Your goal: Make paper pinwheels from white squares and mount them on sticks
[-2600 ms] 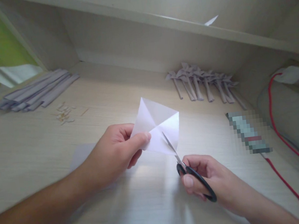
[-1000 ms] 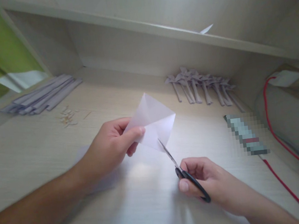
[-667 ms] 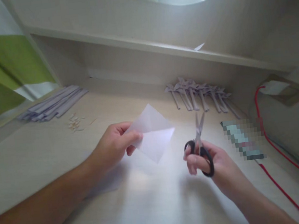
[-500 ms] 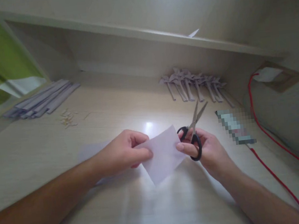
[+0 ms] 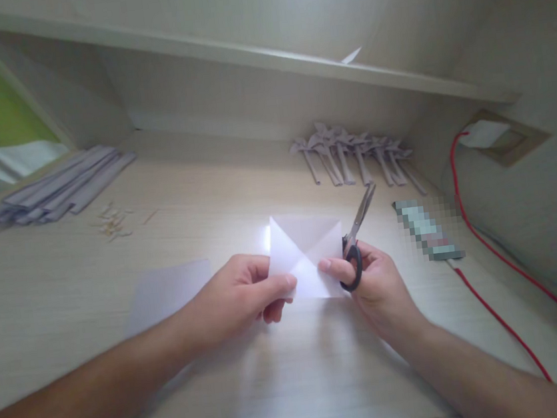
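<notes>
A white square of paper (image 5: pixel 303 250) with diagonal creases is held over the pale wooden desk (image 5: pixel 207 197). My left hand (image 5: pixel 241 297) pinches its left edge between thumb and fingers. My right hand (image 5: pixel 370 282) touches the paper's right edge with thumb and fingertip. The same hand has black-handled scissors (image 5: pixel 356 233) hooked on its fingers, blades closed and pointing up and away to the right.
A flat sheet of paper (image 5: pixel 167 292) lies on the desk under my left wrist. Folded paper strips (image 5: pixel 59 187) are stacked at the back left, small scraps (image 5: pixel 112 224) beside them. Several folded paper pieces (image 5: pixel 353 157) lie at the back right. A red cable (image 5: pixel 493 238) runs along the right.
My right hand pulled the scissors out of the paper, swung the blades up and away, and came to the paper's right edge. The paper was turned and lowered between both hands.
</notes>
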`<state>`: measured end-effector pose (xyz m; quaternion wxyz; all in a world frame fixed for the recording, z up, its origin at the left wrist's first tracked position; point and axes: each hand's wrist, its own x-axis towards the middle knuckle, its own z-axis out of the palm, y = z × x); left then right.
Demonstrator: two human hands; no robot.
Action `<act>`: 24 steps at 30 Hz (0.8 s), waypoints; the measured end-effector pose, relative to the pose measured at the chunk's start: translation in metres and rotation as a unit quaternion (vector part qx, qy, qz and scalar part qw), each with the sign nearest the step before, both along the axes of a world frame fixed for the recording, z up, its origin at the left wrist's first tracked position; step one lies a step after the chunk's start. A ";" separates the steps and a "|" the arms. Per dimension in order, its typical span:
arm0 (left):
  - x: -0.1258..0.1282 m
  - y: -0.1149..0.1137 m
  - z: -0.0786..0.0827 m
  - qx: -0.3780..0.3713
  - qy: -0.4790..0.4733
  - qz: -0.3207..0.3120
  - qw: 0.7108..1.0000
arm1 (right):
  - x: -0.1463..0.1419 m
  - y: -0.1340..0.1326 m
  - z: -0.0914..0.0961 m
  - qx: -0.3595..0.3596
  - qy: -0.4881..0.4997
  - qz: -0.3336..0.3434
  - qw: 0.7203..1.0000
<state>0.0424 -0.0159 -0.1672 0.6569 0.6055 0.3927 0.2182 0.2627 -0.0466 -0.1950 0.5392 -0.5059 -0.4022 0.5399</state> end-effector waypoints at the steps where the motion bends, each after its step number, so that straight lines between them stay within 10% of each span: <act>1: -0.001 0.000 0.001 0.002 -0.006 0.009 1.000 | 0.001 0.000 0.001 -0.004 -0.004 0.012 1.000; 13: -0.029 0.025 0.018 0.101 -0.101 0.238 0.961 | 0.004 -0.009 0.022 -0.114 -0.073 0.295 0.946; 24: -0.027 0.022 0.017 0.136 -0.064 0.195 0.969 | 0.004 -0.012 0.025 -0.154 -0.083 0.339 0.924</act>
